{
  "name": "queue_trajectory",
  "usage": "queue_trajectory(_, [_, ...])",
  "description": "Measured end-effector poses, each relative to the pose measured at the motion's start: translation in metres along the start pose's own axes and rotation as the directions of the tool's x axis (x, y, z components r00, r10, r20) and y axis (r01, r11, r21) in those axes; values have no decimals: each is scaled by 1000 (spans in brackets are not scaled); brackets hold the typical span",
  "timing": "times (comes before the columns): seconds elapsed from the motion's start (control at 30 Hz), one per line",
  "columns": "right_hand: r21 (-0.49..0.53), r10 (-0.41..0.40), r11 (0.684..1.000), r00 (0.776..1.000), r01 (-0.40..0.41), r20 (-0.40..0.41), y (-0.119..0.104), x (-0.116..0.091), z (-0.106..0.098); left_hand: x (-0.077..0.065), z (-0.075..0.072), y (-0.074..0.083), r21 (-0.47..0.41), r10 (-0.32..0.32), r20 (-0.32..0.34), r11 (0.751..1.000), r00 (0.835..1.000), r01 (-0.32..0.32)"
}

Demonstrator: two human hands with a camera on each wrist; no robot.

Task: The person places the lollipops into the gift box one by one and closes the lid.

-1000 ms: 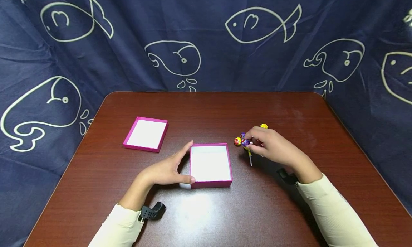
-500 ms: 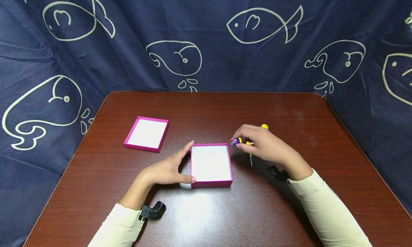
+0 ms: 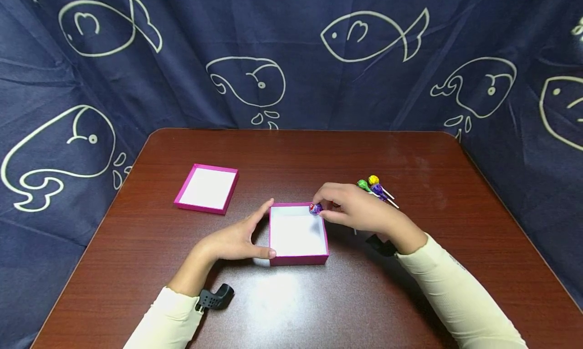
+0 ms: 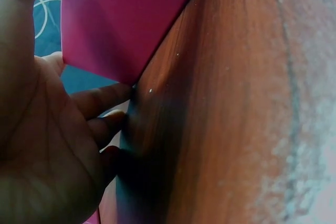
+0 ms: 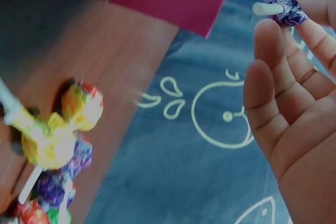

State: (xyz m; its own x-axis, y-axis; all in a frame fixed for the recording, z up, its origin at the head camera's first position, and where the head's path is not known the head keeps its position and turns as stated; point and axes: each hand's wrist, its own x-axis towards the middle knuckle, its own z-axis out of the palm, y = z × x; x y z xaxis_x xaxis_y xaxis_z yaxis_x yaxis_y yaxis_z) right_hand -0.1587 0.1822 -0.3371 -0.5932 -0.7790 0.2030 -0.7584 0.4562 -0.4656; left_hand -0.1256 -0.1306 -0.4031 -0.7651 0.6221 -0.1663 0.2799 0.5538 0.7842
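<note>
My right hand (image 3: 357, 207) pinches a purple-wrapped lollipop (image 3: 315, 209) between thumb and fingertips, over the back right corner of a pink box (image 3: 298, 260). The box has a white inside and no lid on it. In the right wrist view the same lollipop (image 5: 289, 17) shows its short white stick pointing out from the fingers. My left hand (image 3: 232, 242) is spread along the box's left side, thumb at the front left corner and index finger at the back left corner. Its other fingers (image 4: 102, 98) reach low beside the pink wall.
Several lollipops (image 3: 374, 182) in yellow, green and purple wrappers lie right of the box, partly hidden behind the right hand. A shallow pink lid (image 3: 200, 209) lies inside up at the back left. A dark blue cloth (image 3: 291, 30) with white fish drawings hangs behind the table.
My right hand has picked the purple lollipop from the pile and carried it left, over the box's back right corner. More of the remaining lollipops now show. The left hand has stayed in place.
</note>
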Motion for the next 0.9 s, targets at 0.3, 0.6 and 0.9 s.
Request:
queue_trajectory(0.3, [9, -94, 996, 992, 94, 88, -11, 13, 10, 1, 1, -1, -16, 24, 9, 1000, 1000, -24])
queue_trajectory(0.6, [23, -171, 985, 969, 170, 179, -18, 31, 14, 1, 1, -1, -18, 45, -2, 999, 999, -45])
queue_trajectory(0.9, [32, -225, 974, 942, 224, 249, -18, 46, 19, 1, 1, -5, 3, 47, -13, 999, 999, -47])
